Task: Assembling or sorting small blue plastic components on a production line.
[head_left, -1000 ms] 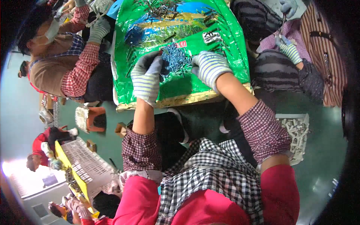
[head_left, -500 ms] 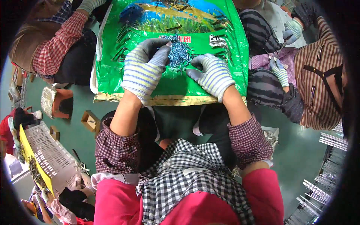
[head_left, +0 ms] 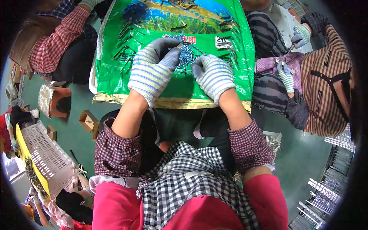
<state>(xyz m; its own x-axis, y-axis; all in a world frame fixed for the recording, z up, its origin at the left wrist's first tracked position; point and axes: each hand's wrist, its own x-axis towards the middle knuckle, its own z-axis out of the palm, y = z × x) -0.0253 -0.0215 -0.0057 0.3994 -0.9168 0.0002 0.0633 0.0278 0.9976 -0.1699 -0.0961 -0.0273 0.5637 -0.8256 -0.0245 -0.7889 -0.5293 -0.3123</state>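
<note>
A small heap of bluish metal screws (head_left: 186,56) lies on a green printed plastic sack (head_left: 184,89) in front of me. My left hand (head_left: 152,71), in a striped glove with grey palm and fingers, pinches a small light-coloured metal piece (head_left: 180,45) between thumb and forefinger over the heap's left side. On the other side my right hand (head_left: 215,76), gloved alike, has its thumb and fingers closed together beside the screws. What is in that pinch, if anything, is hidden by the fingers.
Dark thin metal pieces (head_left: 126,53) lie in groups along both sides of the sack. A gloved co-worker (head_left: 326,76) sits at the right, another person (head_left: 57,46) at the left. An orange stool (head_left: 59,101), a small cardboard box (head_left: 88,120) and a white crate (head_left: 48,153) stand on the left floor.
My left hand has shifted slightly right over the heap, showing the pinched metal piece more clearly. My right hand has moved a little left, and its thumb and fingers have closed together.
</note>
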